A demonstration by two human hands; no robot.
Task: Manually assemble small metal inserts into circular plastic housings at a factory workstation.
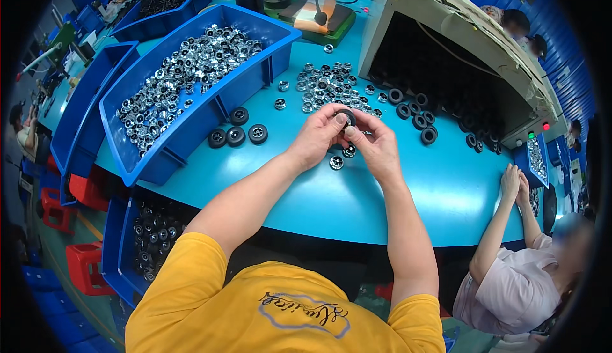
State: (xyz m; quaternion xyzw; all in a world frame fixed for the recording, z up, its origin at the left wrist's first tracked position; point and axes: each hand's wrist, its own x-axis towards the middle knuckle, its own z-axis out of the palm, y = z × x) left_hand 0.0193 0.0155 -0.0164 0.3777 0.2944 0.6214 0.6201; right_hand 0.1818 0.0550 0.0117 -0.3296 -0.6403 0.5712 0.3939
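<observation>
Both my hands are closed on one small black rubber tyre (348,116), held just over the teal table. My left hand (317,137) pinches it from the left, and my right hand (380,147) has its thumb and fingers on the other side. Fingers cover much of the tyre, so I cannot tell whether a hub sits inside. Close below my fingers lie a couple of shiny chrome wheel hubs (336,162). Beyond my hands spreads a loose group of chrome hubs (326,85). To the left, several wheels with black tyres around hubs (257,133) rest by the bin.
A large blue bin (220,107) of chrome hubs stands at the left. Loose black tyres (429,135) lie at the mouth of a boxy machine (459,21) on the right. A lower blue bin (113,248) holds black wheels. A co-worker (510,283) sits at the right.
</observation>
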